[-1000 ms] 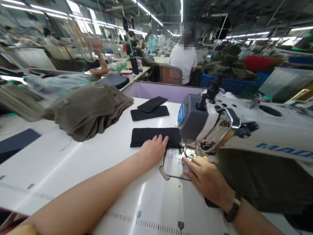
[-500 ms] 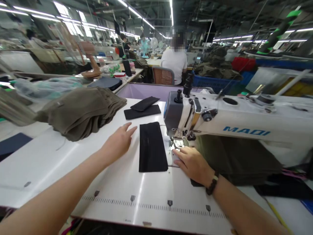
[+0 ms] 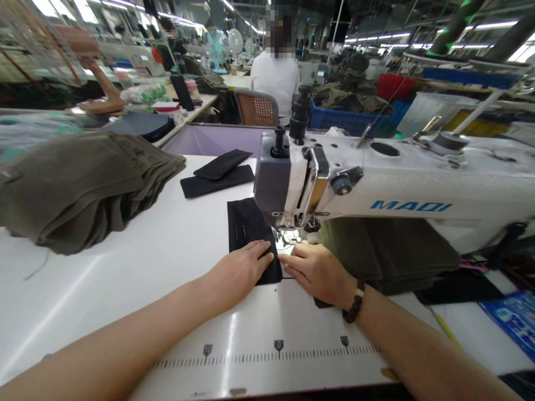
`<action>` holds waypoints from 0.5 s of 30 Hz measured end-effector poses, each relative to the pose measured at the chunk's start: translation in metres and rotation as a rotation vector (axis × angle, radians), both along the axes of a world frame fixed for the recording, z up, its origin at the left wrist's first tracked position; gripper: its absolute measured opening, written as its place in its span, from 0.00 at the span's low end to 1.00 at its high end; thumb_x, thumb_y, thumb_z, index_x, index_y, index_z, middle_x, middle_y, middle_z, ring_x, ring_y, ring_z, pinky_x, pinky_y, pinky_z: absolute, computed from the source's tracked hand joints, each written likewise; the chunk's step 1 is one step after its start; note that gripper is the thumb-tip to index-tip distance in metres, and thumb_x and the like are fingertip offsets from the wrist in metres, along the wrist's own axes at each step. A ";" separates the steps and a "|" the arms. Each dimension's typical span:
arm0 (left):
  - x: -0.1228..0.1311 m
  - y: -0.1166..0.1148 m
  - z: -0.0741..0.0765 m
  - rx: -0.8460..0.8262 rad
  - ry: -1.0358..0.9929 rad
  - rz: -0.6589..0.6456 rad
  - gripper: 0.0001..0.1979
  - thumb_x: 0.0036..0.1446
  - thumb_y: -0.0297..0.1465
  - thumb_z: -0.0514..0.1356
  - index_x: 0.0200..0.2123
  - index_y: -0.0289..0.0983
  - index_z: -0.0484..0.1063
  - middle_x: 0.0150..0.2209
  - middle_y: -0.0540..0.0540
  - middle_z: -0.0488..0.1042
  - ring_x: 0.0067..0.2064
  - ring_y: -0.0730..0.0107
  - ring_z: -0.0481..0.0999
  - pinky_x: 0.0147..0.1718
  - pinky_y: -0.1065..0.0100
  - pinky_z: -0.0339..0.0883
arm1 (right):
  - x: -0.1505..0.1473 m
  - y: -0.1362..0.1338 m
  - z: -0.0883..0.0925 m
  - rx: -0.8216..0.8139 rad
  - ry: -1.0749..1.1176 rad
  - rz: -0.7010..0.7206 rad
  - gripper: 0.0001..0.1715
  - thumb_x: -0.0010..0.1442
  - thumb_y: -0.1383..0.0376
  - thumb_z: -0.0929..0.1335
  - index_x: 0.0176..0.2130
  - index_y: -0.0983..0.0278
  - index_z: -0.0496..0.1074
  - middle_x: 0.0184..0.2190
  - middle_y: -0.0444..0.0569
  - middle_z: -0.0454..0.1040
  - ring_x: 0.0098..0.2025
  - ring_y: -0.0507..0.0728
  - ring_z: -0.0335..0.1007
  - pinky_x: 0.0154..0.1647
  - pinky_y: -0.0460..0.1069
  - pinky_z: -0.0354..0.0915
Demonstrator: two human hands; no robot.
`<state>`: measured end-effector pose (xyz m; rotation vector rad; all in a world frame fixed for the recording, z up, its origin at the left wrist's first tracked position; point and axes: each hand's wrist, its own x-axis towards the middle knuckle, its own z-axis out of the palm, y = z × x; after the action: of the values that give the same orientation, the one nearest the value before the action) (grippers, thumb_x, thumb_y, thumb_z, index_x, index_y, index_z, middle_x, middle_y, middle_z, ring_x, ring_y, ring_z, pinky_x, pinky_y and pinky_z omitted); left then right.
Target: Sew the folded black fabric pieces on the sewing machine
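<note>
A black rectangular fabric piece [image 3: 246,225] with a short slit-like mark lies flat on the white table, left of the needle area of the sewing machine [image 3: 355,192]. My left hand [image 3: 242,270] rests on its lower right part, fingers stretched out. Beside the lit needle plate [image 3: 288,238] is my right hand [image 3: 320,273], fingers extended and lightly bent, the tips close to the piece's right edge. A dark fabric corner [image 3: 322,304] peeks out from under the right palm; the rest of it is hidden.
Two black folded pieces [image 3: 219,175] lie behind. Olive-brown fabric is stacked at the left [image 3: 83,189] and under the machine arm [image 3: 388,250]. A blue packet [image 3: 512,323] lies right. A person in a white shirt [image 3: 273,78] sits ahead.
My left hand has moved right and down onto the black fabric piece, from the table beside it. The right hand stays by the needle plate. The view has shifted slightly.
</note>
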<state>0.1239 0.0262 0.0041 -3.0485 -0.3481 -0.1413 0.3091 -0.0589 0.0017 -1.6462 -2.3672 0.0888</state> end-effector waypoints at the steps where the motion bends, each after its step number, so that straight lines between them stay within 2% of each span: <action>1: 0.002 0.002 -0.001 -0.008 -0.008 -0.013 0.15 0.56 0.20 0.50 0.45 0.26 0.68 0.49 0.32 0.68 0.52 0.59 0.67 0.48 0.62 0.64 | 0.000 0.000 0.000 0.000 -0.001 -0.001 0.11 0.60 0.65 0.62 0.42 0.62 0.70 0.29 0.46 0.68 0.32 0.52 0.61 0.32 0.48 0.52; 5: 0.010 0.007 -0.004 -0.016 -0.040 -0.062 0.12 0.57 0.21 0.49 0.41 0.26 0.70 0.44 0.34 0.71 0.50 0.60 0.68 0.48 0.63 0.65 | -0.002 -0.001 0.003 0.000 0.005 -0.018 0.10 0.59 0.66 0.64 0.41 0.63 0.71 0.28 0.46 0.69 0.31 0.52 0.61 0.30 0.48 0.51; 8: 0.014 0.010 -0.010 -0.042 -0.135 -0.055 0.14 0.60 0.24 0.46 0.39 0.27 0.70 0.43 0.36 0.71 0.46 0.63 0.70 0.46 0.66 0.67 | -0.003 0.000 0.003 0.011 0.018 -0.032 0.09 0.58 0.67 0.64 0.40 0.64 0.71 0.29 0.47 0.69 0.31 0.53 0.61 0.30 0.48 0.52; 11: 0.013 0.014 -0.017 -0.081 -0.237 -0.045 0.15 0.62 0.27 0.44 0.42 0.27 0.68 0.44 0.37 0.69 0.47 0.64 0.70 0.46 0.66 0.67 | -0.003 0.000 0.001 0.020 0.017 -0.037 0.09 0.58 0.67 0.63 0.40 0.64 0.71 0.29 0.47 0.69 0.31 0.53 0.62 0.31 0.48 0.52; 15: 0.010 0.017 -0.023 -0.109 -0.255 -0.017 0.16 0.62 0.29 0.43 0.44 0.29 0.67 0.45 0.38 0.68 0.47 0.64 0.69 0.46 0.66 0.67 | -0.003 0.001 0.000 0.025 0.001 -0.041 0.10 0.58 0.67 0.64 0.41 0.64 0.70 0.30 0.47 0.70 0.32 0.53 0.62 0.30 0.48 0.52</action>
<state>0.1343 0.0428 -0.0190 -3.1451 -0.3550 -0.5315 0.3060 -0.0582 0.0017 -1.6817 -2.3235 0.0515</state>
